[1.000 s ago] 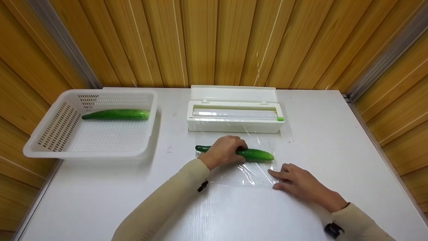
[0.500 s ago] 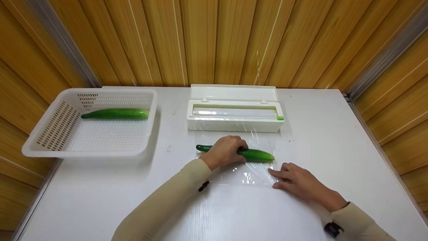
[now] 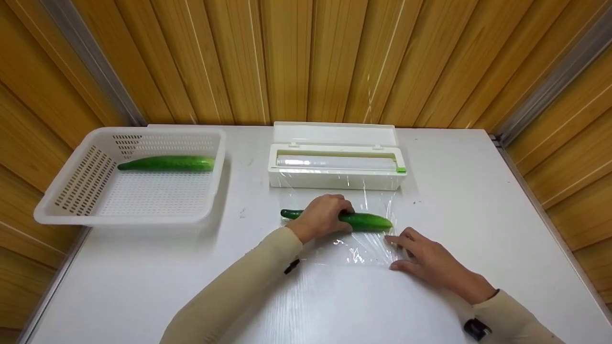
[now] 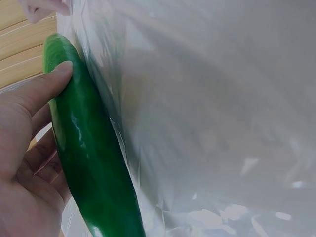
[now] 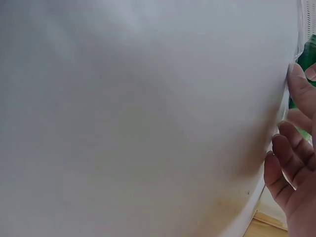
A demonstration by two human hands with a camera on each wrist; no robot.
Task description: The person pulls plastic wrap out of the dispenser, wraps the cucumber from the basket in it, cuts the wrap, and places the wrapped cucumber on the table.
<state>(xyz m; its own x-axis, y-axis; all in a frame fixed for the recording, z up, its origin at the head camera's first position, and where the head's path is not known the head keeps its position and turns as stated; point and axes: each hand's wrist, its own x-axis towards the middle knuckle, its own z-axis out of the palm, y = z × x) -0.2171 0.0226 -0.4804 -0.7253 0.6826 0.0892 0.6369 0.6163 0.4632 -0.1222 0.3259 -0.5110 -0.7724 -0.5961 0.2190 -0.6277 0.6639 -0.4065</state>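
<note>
A dark green cucumber (image 3: 368, 221) lies crosswise on a sheet of clear plastic wrap (image 3: 351, 251). My left hand (image 3: 321, 217) grips it around the middle; in the left wrist view the thumb presses along the cucumber (image 4: 94, 153) and the fingers reach behind. At the sheet's right edge is my right hand (image 3: 430, 255), its index fingertip on the wrap just below the cucumber's pale end and its thumb lower, near the corner. Right wrist view: thumb and fingers of the right hand (image 5: 298, 168) are spread along that edge, with nothing visibly pinched.
Behind the cucumber stands a white wrap dispenser (image 3: 334, 181), lid up, with a green slider (image 3: 400, 170) at its right end; the film runs from its roll. A white basket (image 3: 129, 220) on the left holds another cucumber (image 3: 167, 163). Wood-patterned walls (image 3: 330, 62) border the white table (image 3: 358, 306).
The right index finger has shifted slightly up along the wrap's edge, away from the thumb, and the creases in the film have changed. The left hand keeps its grip on the cucumber almost unmoved.
</note>
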